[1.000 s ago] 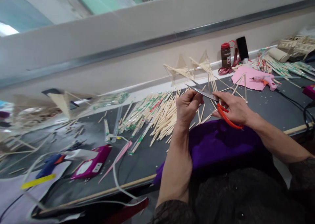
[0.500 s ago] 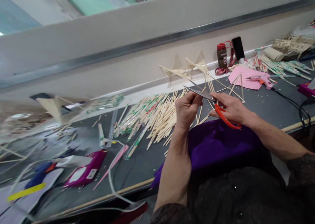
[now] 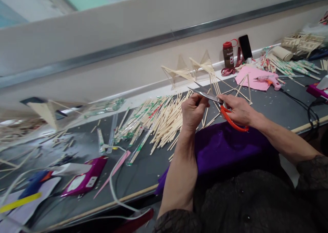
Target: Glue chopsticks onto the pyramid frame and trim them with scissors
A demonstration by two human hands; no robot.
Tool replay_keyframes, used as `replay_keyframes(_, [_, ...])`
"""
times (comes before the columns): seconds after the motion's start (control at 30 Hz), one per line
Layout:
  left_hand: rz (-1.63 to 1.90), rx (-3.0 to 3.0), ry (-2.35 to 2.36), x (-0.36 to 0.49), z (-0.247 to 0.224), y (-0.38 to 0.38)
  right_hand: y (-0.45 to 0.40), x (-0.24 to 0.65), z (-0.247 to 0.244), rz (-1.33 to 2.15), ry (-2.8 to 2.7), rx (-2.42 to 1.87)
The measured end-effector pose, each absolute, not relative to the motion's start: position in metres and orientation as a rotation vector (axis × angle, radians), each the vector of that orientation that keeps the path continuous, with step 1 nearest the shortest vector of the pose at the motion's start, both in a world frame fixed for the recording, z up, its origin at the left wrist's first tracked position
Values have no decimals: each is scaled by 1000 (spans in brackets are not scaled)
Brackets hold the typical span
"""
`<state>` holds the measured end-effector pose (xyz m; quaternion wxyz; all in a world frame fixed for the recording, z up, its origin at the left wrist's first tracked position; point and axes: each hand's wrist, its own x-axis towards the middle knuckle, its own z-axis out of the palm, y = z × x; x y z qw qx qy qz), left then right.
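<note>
Orange-handled scissors (image 3: 228, 116) are held in my right hand (image 3: 237, 110), their blades parted and pointing up and left. Close by the blades, my left hand (image 3: 192, 110) is closed, its fingers pinched; what it holds is too small to make out. Behind and left of that hand lies a large pile of wooden sticks (image 3: 166, 125), some in clear and green wrappers. Thin stick structures (image 3: 176, 72) stand against the wall. A purple cloth (image 3: 225, 151) lies below both hands.
At the right are a pink glue gun (image 3: 271, 79) on a pink sheet (image 3: 249, 74), a bottle (image 3: 228, 57) and a phone (image 3: 245, 48). Magenta power strips (image 3: 87, 178) and a white cable (image 3: 112, 181) are at the left, near the table's wooden edge (image 3: 128, 196).
The view has shifted slightly, so the things on the table appear a little further left. Both hands keep nearly the same pose, with the scissors' blades still parted.
</note>
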<state>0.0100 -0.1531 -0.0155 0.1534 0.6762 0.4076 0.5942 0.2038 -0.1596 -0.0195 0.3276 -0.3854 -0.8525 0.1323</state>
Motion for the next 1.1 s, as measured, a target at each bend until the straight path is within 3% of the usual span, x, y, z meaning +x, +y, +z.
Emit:
replay_keyframes(0.27, [1692,1726,1065,9,-18,-150,-159,202,-23,321,-2204,-979])
replay_keyframes(1.1, [1587,1910,1098,7,-11,-163,-165,203,-24,362,-2135,-906])
